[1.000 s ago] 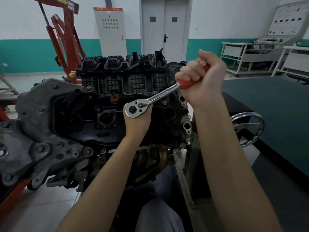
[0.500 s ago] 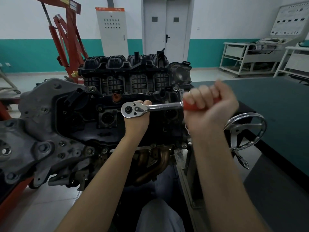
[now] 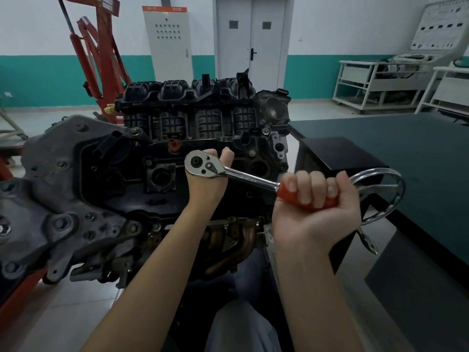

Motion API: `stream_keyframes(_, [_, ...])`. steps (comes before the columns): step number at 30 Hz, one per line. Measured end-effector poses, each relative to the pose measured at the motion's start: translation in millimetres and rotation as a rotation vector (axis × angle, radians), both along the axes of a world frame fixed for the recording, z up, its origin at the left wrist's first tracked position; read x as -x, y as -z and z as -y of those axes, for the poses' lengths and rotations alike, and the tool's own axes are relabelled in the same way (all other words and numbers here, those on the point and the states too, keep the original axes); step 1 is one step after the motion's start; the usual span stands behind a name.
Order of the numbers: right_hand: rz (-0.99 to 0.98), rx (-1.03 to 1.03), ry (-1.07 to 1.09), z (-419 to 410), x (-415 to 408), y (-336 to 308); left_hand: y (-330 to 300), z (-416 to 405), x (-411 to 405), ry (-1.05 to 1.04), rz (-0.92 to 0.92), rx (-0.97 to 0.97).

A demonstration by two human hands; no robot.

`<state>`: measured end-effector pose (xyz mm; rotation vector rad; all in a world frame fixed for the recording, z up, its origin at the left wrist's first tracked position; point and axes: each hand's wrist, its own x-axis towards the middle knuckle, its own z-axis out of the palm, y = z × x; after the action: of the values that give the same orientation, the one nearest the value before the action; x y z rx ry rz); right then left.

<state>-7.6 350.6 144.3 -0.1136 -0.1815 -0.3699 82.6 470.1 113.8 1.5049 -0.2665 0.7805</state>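
Ratchet (image 3: pixel 253 180) on the engine (image 3: pixel 121 179), gripped at both ends

The ratchet sits over the middle of the engine's dark top cover, with its head to the left and the red handle slanting down to the right. The right hand (image 3: pixel 317 209) is wrapped tight round the red handle. The left hand (image 3: pixel 206 190) is tucked behind the head, fingers curled up around it. There's a chrome handwheel (image 3: pixel 388 196) just behind the right hand, a green desk (image 3: pixel 411 148) on the right and a red hoist (image 3: pixel 101 59) far left.

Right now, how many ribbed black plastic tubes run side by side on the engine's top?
4 ribbed black plastic tubes in a row: leftmost, second, third, rightmost beside the round metal opening. None looks hidden.
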Motion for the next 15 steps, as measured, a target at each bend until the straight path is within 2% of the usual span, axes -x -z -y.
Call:
stream_keyframes(3, [0.028, 0.065, -0.037, 8.6, -15.2, -15.3, 1.0, -0.9, -1.6, 0.007, -0.018, -0.004])
stream_keyframes(9, [-0.012, 0.327, -0.239, 18.9, -60.7, -72.0, 0.8, -0.5, 0.6, 0.058, 0.006, -0.02])
stream_keyframes(12, [-0.014, 0.314, -0.242, 15.6, -60.1, -73.0, -0.6, 0.2, 3.8, 0.077, -0.001, 0.001])
stream_keyframes(15, [0.008, 0.217, -0.12, 10.2, -35.1, -45.9, 0.3, -1.2, 2.6, 0.035, -0.009, 0.033])
